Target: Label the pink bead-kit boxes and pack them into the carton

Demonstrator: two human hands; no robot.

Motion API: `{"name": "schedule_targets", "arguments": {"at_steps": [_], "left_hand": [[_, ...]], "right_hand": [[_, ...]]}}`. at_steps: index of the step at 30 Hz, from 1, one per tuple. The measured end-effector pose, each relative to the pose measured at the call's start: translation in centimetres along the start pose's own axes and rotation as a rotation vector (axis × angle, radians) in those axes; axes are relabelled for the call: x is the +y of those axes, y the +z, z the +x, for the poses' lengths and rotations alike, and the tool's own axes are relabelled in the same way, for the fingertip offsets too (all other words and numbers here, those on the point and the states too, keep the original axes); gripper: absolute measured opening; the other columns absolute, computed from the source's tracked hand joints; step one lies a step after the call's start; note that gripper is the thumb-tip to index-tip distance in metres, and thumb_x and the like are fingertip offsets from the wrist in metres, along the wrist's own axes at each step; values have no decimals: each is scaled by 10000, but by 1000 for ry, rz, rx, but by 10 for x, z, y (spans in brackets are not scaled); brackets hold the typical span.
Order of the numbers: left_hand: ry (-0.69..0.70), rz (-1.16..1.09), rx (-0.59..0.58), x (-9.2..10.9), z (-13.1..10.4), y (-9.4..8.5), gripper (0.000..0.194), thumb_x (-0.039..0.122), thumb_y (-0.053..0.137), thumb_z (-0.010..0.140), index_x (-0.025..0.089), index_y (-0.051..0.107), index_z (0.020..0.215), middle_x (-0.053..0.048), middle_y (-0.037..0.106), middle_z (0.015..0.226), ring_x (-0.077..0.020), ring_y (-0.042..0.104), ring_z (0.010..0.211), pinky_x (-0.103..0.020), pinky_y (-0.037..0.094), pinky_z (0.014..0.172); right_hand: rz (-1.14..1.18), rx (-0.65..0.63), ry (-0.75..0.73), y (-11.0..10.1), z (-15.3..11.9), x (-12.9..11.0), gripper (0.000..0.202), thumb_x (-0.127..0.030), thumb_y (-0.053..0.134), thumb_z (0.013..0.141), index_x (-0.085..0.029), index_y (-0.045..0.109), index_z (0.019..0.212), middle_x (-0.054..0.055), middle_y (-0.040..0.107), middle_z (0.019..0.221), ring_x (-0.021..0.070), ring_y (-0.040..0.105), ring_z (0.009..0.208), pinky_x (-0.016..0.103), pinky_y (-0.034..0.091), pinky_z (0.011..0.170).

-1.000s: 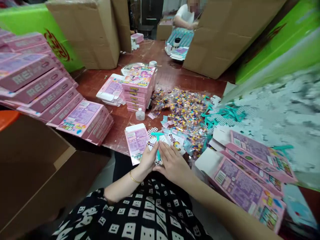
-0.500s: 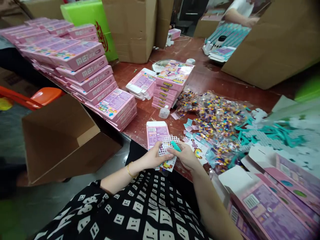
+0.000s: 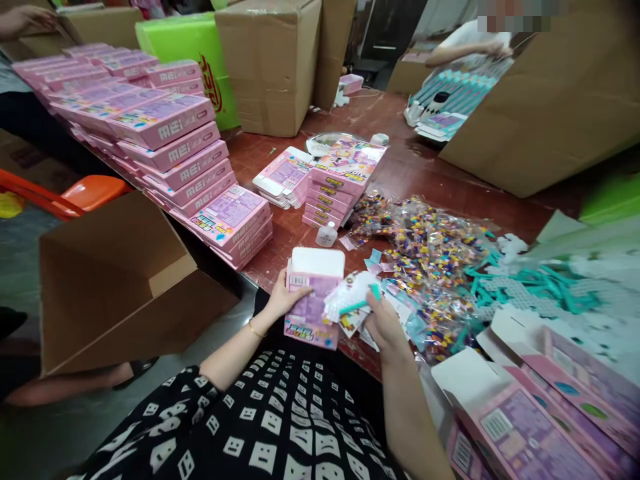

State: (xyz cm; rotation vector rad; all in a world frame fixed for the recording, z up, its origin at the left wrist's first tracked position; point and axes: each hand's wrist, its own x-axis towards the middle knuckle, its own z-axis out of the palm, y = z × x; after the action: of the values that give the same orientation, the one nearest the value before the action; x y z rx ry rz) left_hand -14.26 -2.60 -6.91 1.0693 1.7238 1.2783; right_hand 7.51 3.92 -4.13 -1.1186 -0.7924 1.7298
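Box (image 3: 314,317), pink and purple with a white flap standing up at its top, sits at six o'clock, just below the centre of my head view. My left hand (image 3: 281,298), at seven o'clock, grasps it by the left edge, thumb laid across the printed face. Between four and five o'clock, I have the fingers of my right hand (image 3: 384,323) clenched on a bundle: a teal piece (image 3: 353,307), a white grid plate (image 3: 345,291) and a printed card (image 3: 352,323). That bundle overlaps the box's right edge from where I look; I cannot tell whether the two touch.

On the red-brown tabletop (image 3: 410,167), a small clear bottle (image 3: 326,235) stands near the centre, with a short stack of boxes (image 3: 331,198) just beyond it towards twelve. Bags of coloured bits (image 3: 425,233) spread out at three o'clock, with loose teal parts (image 3: 537,285) farther out the same way. Open-flapped boxes (image 3: 530,427) lie at four, an open carton (image 3: 115,287) gapes at nine, and tall pink stacks (image 3: 187,157) rise at ten. Between one and two, I see a co-worker (image 3: 457,43).
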Motion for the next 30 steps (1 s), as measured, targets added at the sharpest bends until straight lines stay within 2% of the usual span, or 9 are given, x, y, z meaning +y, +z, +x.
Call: {"name": "schedule_targets", "arguments": {"at_steps": [4,7,15,17,20,22,25,28,30], "left_hand": [[187,44,-267,29,-27,-14,591,521,887,531,157,615,909,-8,681,809,-165,617,722,-269,487,697],[246,43,-325,51,-37,-16,593,533,899,492,156,611,848,6,662,760,-146,579,679,-246,452,656],[67,-31,-291,69,-43,-4,594,568,878,508,168,566,816,18,626,738,-136,533,675,-239,404,649],[21,-76,-278,72,-44,1,574,574,859,544,165,562,819,20,610,729,-129,519,658,-241,402,642],[-31,-93,-256,78,-48,7,552,565,849,564,165,554,805,29,591,716,-120,504,640,-237,392,622],[-61,-98,-248,81,-51,9,539,556,843,575,169,542,799,30,594,724,-123,515,650,-237,396,628],[-97,-109,-238,78,-56,10,526,568,816,613,177,521,803,31,589,732,-125,521,660,-238,400,635],[-114,-98,-283,69,-62,8,538,584,802,628,185,487,800,41,564,707,-121,499,640,-231,377,606],[-123,-83,-293,62,-67,5,544,597,788,642,187,468,803,43,550,705,-118,480,642,-230,369,602]], "right_hand": [[-139,46,-492,0,-22,-50,540,-514,840,631,-233,630,1041,53,724,994,234,693,943,387,554,899],[-428,33,-682,7,-29,-71,452,-440,817,689,-203,633,1028,74,718,973,227,683,897,364,560,851],[-965,-255,-831,22,-47,-67,494,-415,616,895,-222,494,1334,120,570,1246,240,580,1097,404,489,939],[-1164,-275,-926,27,-49,-67,289,-407,518,952,-220,643,1133,127,585,1196,279,537,1127,470,427,966],[-1378,-315,-1029,30,-54,-69,412,-375,407,999,-210,697,758,125,595,1193,321,492,1168,508,345,958],[-1405,-273,-1106,27,-59,-70,432,-340,376,1015,-209,701,762,120,619,1171,313,504,1160,491,308,953],[-1393,-176,-1164,19,-66,-69,316,-304,445,1007,-204,689,833,71,678,905,238,593,929,436,295,909],[-1415,-335,-1110,13,-69,-64,384,-343,469,1003,-203,606,673,0,611,626,175,569,673,391,324,838],[-1393,-420,-1064,12,-69,-57,390,-389,452,1003,-209,616,699,9,632,641,179,578,643,368,367,786]]}}
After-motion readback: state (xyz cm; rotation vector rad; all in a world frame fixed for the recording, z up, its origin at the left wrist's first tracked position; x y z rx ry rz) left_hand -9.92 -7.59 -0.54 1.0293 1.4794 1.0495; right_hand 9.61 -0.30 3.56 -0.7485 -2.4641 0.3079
